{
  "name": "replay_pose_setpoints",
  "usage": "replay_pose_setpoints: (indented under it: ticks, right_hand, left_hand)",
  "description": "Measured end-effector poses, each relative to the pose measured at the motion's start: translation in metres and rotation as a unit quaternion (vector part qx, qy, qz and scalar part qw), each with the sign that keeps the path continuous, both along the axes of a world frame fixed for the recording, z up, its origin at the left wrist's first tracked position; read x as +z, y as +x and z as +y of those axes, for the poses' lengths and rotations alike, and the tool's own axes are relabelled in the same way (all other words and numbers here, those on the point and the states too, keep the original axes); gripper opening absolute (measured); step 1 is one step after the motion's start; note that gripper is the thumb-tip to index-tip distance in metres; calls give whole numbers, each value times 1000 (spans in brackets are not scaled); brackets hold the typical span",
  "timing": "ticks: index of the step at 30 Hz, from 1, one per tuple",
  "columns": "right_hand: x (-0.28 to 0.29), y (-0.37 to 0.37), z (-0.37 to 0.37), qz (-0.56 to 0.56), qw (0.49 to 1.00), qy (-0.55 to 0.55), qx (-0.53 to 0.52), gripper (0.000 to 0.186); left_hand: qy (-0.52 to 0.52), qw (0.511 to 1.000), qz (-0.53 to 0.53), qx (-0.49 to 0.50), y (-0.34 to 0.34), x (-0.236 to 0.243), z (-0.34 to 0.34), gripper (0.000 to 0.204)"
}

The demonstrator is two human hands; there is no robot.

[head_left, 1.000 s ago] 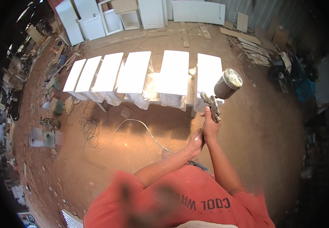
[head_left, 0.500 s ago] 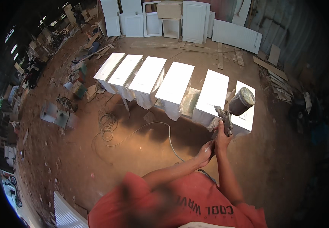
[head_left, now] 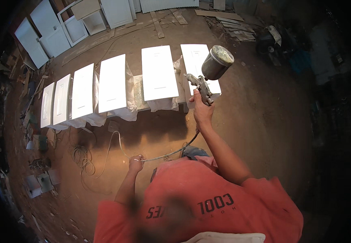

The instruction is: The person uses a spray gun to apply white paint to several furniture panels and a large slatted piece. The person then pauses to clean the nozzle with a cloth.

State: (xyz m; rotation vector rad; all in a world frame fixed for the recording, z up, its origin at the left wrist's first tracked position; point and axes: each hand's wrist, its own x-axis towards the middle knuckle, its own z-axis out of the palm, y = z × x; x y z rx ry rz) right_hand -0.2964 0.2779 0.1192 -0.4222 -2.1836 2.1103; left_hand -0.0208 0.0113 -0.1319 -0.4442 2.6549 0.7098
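My right hand [head_left: 202, 110] grips a metal spray gun [head_left: 200, 90] topped by a tilted cup [head_left: 216, 62], held up in front of the rightmost white panel [head_left: 192, 54]. A dark hose [head_left: 190, 142] runs down from beneath that hand. My left hand [head_left: 136, 163], lower and to the left, is closed on the paler length of that hose, its arm bent at my side. Ahead of me several bright white panels [head_left: 112, 83] lie in a row, with clear plastic sheeting [head_left: 129, 111] hanging around their bases, on a long stand [head_left: 141, 91].
White doors and frames [head_left: 54, 38] lean along the back wall. Loose boards [head_left: 234, 28] lie at the back right near a dark wheeled object [head_left: 270, 48]. Coiled hose [head_left: 82, 160] lies on the dirt floor at left, near small boxes [head_left: 43, 182] and scattered scraps.
My left hand has left its place beside my right hand and moved down and left along the hose. The spray gun has risen and shifted left in the picture.
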Motion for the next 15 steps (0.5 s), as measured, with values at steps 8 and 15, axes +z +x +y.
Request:
replay_pose_setpoints:
  ticks: [8, 15]
  right_hand:
    - [-26, -18, 1, -183, 963, 51, -192, 39]
    - [-73, -22, -56, -128, 938, 79, -312, 38]
  left_hand:
    - [-195, 971, -140, 6, 70, -3, -171, 18]
    - [-49, 985, -162, -36, 70, -47, -263, 28]
